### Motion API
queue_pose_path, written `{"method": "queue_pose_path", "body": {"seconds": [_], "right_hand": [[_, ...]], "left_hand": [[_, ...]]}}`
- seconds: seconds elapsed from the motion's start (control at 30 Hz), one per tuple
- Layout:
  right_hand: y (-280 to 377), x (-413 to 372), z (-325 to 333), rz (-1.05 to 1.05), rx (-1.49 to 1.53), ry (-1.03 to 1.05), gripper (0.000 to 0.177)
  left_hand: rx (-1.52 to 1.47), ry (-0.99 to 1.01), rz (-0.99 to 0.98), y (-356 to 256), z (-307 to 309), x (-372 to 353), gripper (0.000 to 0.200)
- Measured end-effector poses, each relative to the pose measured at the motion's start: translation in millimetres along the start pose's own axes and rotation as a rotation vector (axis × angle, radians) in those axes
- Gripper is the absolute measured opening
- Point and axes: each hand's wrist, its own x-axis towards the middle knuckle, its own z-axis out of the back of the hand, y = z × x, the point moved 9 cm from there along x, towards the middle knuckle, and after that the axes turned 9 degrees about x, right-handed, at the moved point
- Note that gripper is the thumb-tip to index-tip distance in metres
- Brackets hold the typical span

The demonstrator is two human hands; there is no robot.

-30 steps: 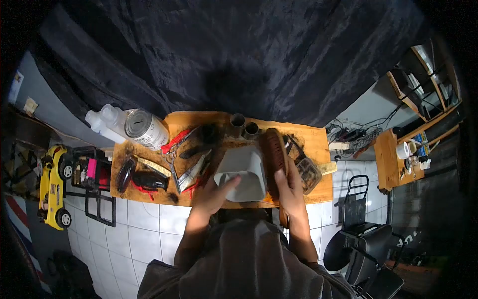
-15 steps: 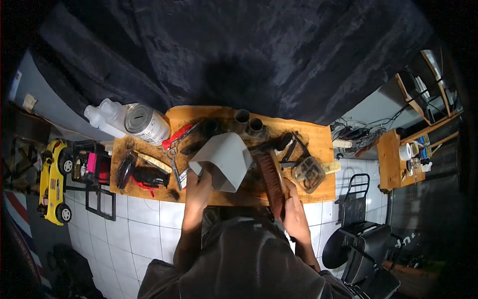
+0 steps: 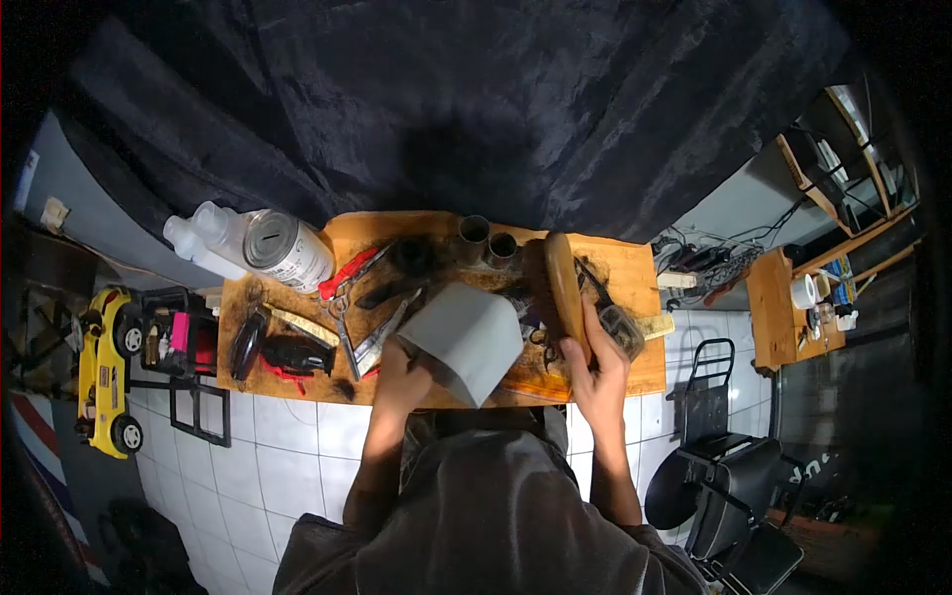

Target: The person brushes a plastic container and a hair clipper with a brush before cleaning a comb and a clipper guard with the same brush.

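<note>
My left hand (image 3: 402, 382) is closed on the near left edge of a pale grey box-like plastic holder (image 3: 466, 337), tilted above the table. In my right hand (image 3: 597, 372) is a wooden-backed brush (image 3: 570, 288), upright, its dark bristles facing left towards the holder. A small gap separates brush and holder. Partly hidden between them lie scissors (image 3: 540, 340). Just right of the brush sits a clear plastic container (image 3: 623, 332) with dark bits inside. The holder's inside cannot be seen.
Dark hair-like clippings litter the wooden table (image 3: 650, 372). Dark hair clippers (image 3: 297, 353), a yellowish comb (image 3: 302, 325), and red-and-silver shears (image 3: 342, 297) lie left. Two dark cups (image 3: 474, 234) stand at the back, a metal can (image 3: 288, 248) and bottles back left. A black chair (image 3: 734, 496) stands right.
My right hand has raised the brush forward and turned it more upright. The grey holder has shifted right and a little towards me, and its tilt has changed.
</note>
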Motion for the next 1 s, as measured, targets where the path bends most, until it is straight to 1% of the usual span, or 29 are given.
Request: {"method": "queue_pose_path", "body": {"seconds": [0.1, 0.13, 0.17, 0.23, 0.3, 0.33, 0.37, 0.43, 0.47, 0.53, 0.57, 0.63, 0.67, 0.77, 0.8, 0.83, 0.9, 0.93, 1.0], "right_hand": [[21, -17, -5, 0.219, -0.030, 0.205, 0.052], [42, -23, -13, 0.365, 0.010, 0.303, 0.049], [62, -27, -22, 0.407, 0.013, 0.408, 0.051], [55, -29, -32, 0.269, -0.032, 0.490, 0.053], [39, -15, -24, 0.317, -0.069, 0.309, 0.054], [19, -7, -18, 0.132, -0.101, 0.252, 0.054], [9, 3, -12, 0.020, -0.222, 0.232, 0.053], [1, 8, -4, 0.007, -0.216, 0.205, 0.053], [7, 6, -6, 0.038, -0.182, 0.238, 0.053], [27, -7, -8, 0.089, -0.113, 0.305, 0.054], [43, -13, -16, 0.207, -0.075, 0.375, 0.053], [74, -27, -33, 0.448, 0.004, 0.509, 0.052], [66, -28, -40, 0.319, -0.031, 0.573, 0.053], [27, -15, -25, 0.192, -0.068, 0.361, 0.053], [11, -4, -17, 0.067, -0.058, 0.264, 0.050], [7, 3, -10, 0.032, -0.059, 0.198, 0.048], [-1, 12, 5, -0.041, -0.061, 0.058, 0.045], [-21, 8, 5, -0.132, 0.107, 0.018, 0.051], [-7, -1, -2, -0.046, 0.190, 0.065, 0.061]], "left_hand": [[0.282, 0.042, -0.164, 1, 4, 5, 0.043], [0.257, 0.037, -0.131, -16, 2, 4, 0.044], [0.232, 0.035, -0.100, -37, -2, 0, 0.046], [0.254, 0.091, -0.118, -49, -8, -2, 0.050], [0.346, 0.202, -0.219, -49, -11, -2, 0.055], [0.396, 0.243, -0.292, -62, -12, 0, 0.059], [0.382, 0.254, -0.303, -67, -12, 1, 0.061], [0.354, 0.285, -0.327, -73, -14, 2, 0.063], [0.352, 0.246, -0.318, -74, -14, 2, 0.061], [0.542, 0.167, -0.350, -62, -12, 3, 0.059], [0.636, 0.131, -0.368, -59, -12, 3, 0.058], [0.453, 0.147, -0.424, -90, -20, 4, 0.056], [0.364, 0.152, -0.448, -101, -22, 3, 0.055], [0.643, 0.260, -0.445, -65, -28, 1, 0.047], [0.693, 0.174, -0.609, -88, -29, 0, 0.050], [0.640, 0.176, -0.576, -95, -28, 0, 0.050], [0.533, 0.188, -0.514, -103, -28, 0, 0.057], [0.541, 0.140, -0.527, -106, -28, 1, 0.058], [0.557, 0.042, -0.546, -110, -28, 0, 0.059]]}}
